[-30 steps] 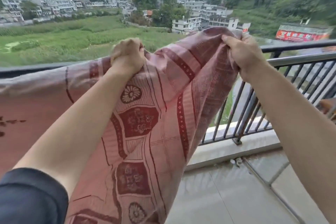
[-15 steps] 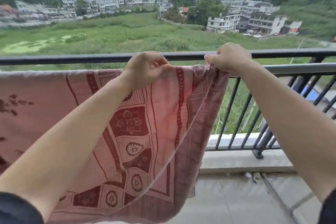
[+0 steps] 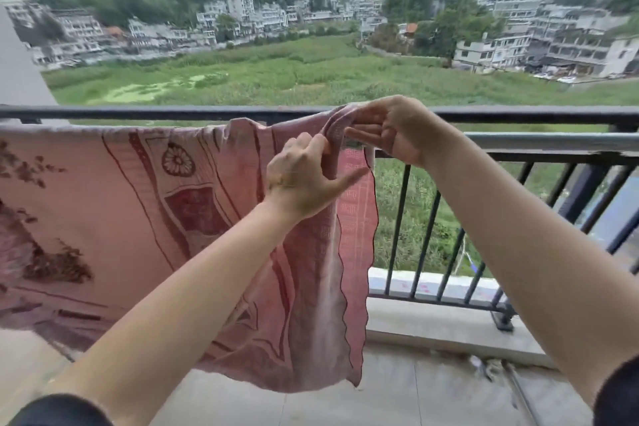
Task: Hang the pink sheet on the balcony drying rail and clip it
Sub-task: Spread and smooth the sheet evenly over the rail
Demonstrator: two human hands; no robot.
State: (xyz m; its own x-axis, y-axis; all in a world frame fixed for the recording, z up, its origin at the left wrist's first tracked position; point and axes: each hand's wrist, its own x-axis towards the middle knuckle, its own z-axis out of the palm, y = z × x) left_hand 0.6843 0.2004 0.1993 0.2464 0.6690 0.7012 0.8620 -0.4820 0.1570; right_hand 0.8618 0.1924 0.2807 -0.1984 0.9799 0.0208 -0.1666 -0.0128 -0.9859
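The pink sheet (image 3: 114,204), patterned with dark red flowers and bands, hangs over the grey drying rail (image 3: 539,142) and spreads off to the left. Its right edge hangs down in a scalloped hem. My left hand (image 3: 301,176) pinches the sheet's top right corner just below the rail. My right hand (image 3: 390,130) holds the same corner bunched at the rail, thumb and fingers around the cloth. No clip is in view.
A black balcony railing (image 3: 173,111) runs behind the drying rail, with vertical bars (image 3: 428,232) down to a concrete kerb (image 3: 442,328). Tiled floor lies below. A grey wall (image 3: 17,73) stands at the far left. Fields and buildings lie beyond.
The sheet's raised right end has come down onto the rail. Both hands have drawn together at its top right corner, and the view has turned left.
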